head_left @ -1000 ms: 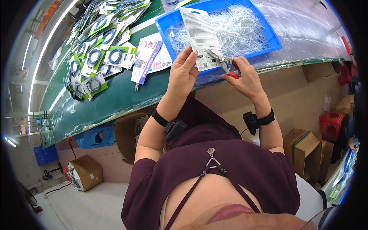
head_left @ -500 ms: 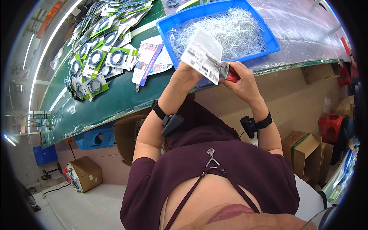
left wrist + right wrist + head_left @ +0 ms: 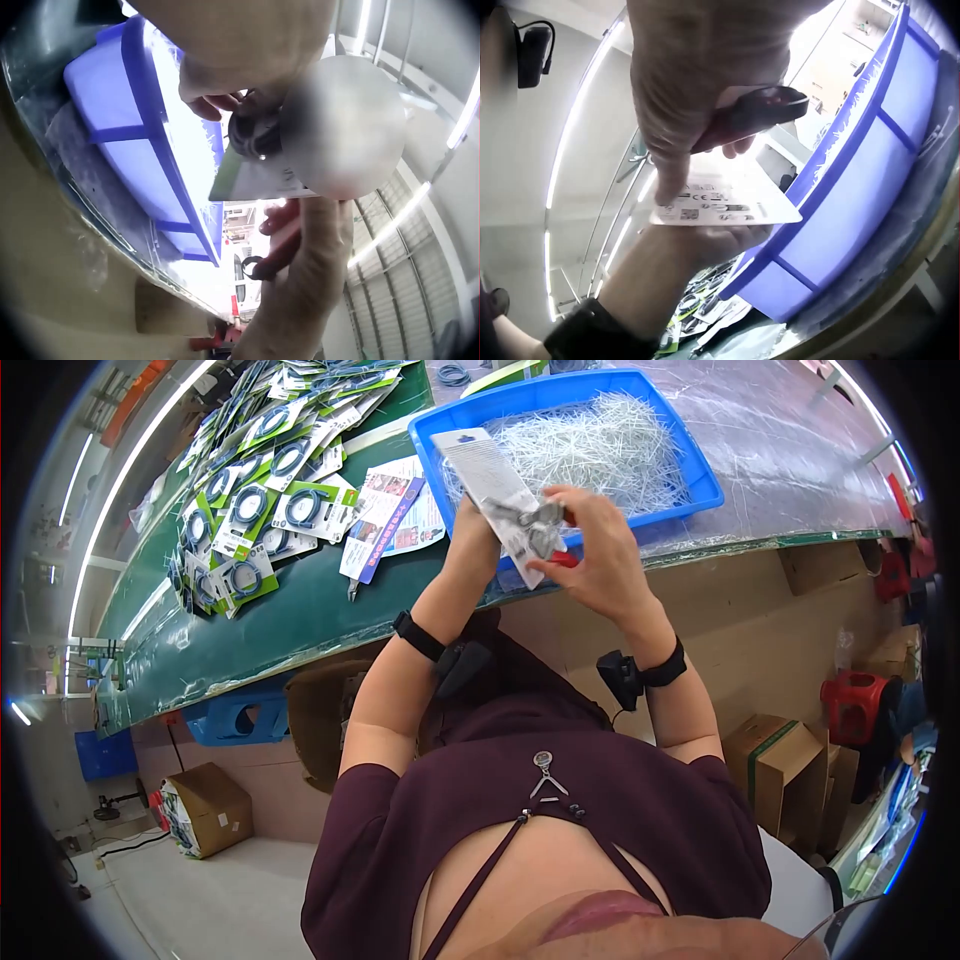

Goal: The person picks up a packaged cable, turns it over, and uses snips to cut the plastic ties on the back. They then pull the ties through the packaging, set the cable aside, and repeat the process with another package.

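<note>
The left hand (image 3: 470, 540) is pinching a white card (image 3: 492, 490) by its lower edge, holding it raised and tilted above the near rim of the blue tray (image 3: 700, 465), printed side showing in the right wrist view. The right hand (image 3: 590, 550) is gripping small red-handled snips (image 3: 545, 525), fingers curled round the handles, and is bringing the metal tip against the face of the card, about at its middle. So the card is sitting between the two hands, in the air, just in front of the body and touching the snips; whether the blades are biting on a tie or only resting on the card is too small to tell. The tray beyond the hands is holding a heap of thin white ties (image 3: 600, 445). Further out past the left hand, packaged cables (image 3: 250, 500) are lying spread on the green table (image 3: 300, 620), with leaflets (image 3: 385, 510) nearer. The step in hand appears to be trimming or snipping something off the card, and it seems to be in mid-action rather than finished. The next move would likely be calling for a steady pinch from the left hand while the right one is squeezing the handles, with the tip kept clear of the left thumb, which is lying close by.
</note>
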The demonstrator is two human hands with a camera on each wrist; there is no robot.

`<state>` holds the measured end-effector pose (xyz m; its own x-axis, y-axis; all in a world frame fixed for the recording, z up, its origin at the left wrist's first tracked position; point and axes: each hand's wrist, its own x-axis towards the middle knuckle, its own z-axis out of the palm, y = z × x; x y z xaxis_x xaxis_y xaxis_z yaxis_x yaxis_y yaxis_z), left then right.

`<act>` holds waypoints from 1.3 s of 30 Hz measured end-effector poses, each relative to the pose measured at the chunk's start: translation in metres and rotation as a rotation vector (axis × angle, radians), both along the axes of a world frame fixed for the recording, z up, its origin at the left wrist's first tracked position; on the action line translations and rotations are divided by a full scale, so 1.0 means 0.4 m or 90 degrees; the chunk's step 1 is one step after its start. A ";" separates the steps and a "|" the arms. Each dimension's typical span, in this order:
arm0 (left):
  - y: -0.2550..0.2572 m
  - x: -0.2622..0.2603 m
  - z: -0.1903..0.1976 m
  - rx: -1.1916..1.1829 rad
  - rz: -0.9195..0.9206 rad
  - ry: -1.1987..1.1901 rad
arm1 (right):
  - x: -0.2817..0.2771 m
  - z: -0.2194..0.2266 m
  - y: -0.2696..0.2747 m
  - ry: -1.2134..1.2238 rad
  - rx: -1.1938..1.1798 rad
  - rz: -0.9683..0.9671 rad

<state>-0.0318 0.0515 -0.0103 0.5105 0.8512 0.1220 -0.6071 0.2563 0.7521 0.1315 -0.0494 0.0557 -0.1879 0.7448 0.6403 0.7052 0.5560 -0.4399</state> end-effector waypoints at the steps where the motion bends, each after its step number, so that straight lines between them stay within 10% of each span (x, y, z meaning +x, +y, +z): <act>1: -0.023 0.015 0.018 0.045 0.056 0.084 | -0.008 -0.012 0.002 -0.001 0.001 0.002; 8: -0.075 0.018 0.036 0.039 0.077 0.185 | -0.013 -0.069 0.007 0.604 -0.364 0.143; 13: -0.104 0.015 0.083 -0.042 -0.021 0.109 | 0.061 -0.063 0.018 0.843 -0.312 0.172; 17: -0.139 0.007 0.100 -0.038 0.007 0.090 | 0.057 -0.015 0.002 0.697 -0.315 0.047; 20: -0.121 -0.005 0.080 0.076 0.107 0.146 | 0.068 -0.024 -0.017 0.055 -0.035 -0.225; 39: -0.147 -0.003 0.058 0.172 0.323 0.133 | 0.024 -0.027 -0.086 -0.183 -0.046 -0.276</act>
